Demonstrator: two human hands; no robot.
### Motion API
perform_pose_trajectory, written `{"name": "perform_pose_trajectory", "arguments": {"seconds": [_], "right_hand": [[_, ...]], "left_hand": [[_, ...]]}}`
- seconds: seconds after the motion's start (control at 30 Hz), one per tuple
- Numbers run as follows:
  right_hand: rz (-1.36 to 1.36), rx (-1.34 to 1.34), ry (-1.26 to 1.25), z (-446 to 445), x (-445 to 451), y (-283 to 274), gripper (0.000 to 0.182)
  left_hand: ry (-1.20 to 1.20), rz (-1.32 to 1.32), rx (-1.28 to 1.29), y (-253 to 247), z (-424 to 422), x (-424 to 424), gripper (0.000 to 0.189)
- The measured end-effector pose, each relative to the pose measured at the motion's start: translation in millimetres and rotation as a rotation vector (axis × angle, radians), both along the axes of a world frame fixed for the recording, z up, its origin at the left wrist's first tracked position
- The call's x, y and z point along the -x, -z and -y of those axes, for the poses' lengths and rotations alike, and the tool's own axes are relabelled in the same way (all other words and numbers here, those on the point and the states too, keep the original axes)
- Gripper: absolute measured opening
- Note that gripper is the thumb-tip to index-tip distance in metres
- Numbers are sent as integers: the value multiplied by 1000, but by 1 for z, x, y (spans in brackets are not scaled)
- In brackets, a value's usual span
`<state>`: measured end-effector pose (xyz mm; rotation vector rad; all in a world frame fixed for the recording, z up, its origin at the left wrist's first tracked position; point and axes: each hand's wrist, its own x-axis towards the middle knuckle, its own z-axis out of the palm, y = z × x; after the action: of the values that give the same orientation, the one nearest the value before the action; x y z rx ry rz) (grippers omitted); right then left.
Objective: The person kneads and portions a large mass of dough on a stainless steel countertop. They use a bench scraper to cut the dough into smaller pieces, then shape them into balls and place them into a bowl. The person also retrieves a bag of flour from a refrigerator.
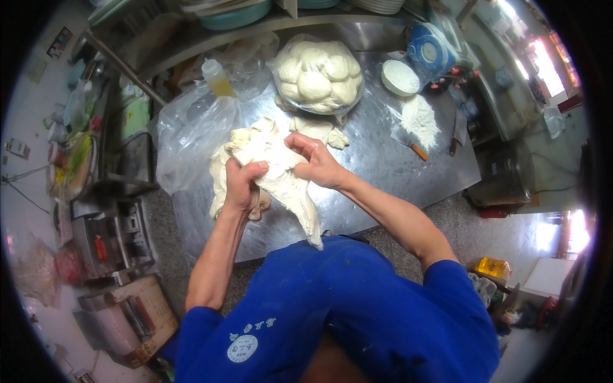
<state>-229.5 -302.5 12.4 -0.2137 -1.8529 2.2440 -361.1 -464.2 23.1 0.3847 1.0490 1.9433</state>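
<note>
A large piece of dough (273,160) is held up over the metal table, one stretched end hanging down toward my blue shirt. My left hand (243,184) grips its left side, thumb on top. On its right side, my right hand (318,160) pinches the dough between thumb and fingers. More dough (219,184) lies under and left of my left hand. Behind my right hand rests a smaller flattened dough piece (311,127). Farther back, many dough balls (318,76) are heaped together under clear plastic.
The steel table (364,191) also carries a bowl of flour (401,77), a flour pile (420,119), an orange-handled scraper (418,152), a cleaver (458,131), a squeeze bottle of yellow liquid (216,77) and a clear plastic bag (191,139). Stacked plates (234,16) stand on the shelf behind.
</note>
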Motion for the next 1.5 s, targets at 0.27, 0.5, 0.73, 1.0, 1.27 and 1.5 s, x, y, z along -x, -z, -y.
{"name": "perform_pose_trajectory", "arguments": {"seconds": [0.27, 0.5, 0.73, 1.0, 1.27, 1.5], "right_hand": [[8, 460, -168, -6, 3, -2, 57], [-133, -908, 152, 6, 10, -44, 98], [-28, -903, 30, -5, 6, -54, 79], [-170, -721, 99, -16, 13, -16, 50], [-71, 187, 40, -20, 27, 17, 36], [-7, 319, -92, -20, 10, -15, 70]], "left_hand": [[85, 478, -241, 12, 8, 5, 66], [-76, -122, 111, -1, 2, 5, 49], [-208, -451, 277, -16, -15, -25, 44], [-44, -379, 263, -2, -5, -33, 45], [69, -91, 54, 5, 1, -26, 52], [101, 38, 20, 9, 17, -10, 67]]}}
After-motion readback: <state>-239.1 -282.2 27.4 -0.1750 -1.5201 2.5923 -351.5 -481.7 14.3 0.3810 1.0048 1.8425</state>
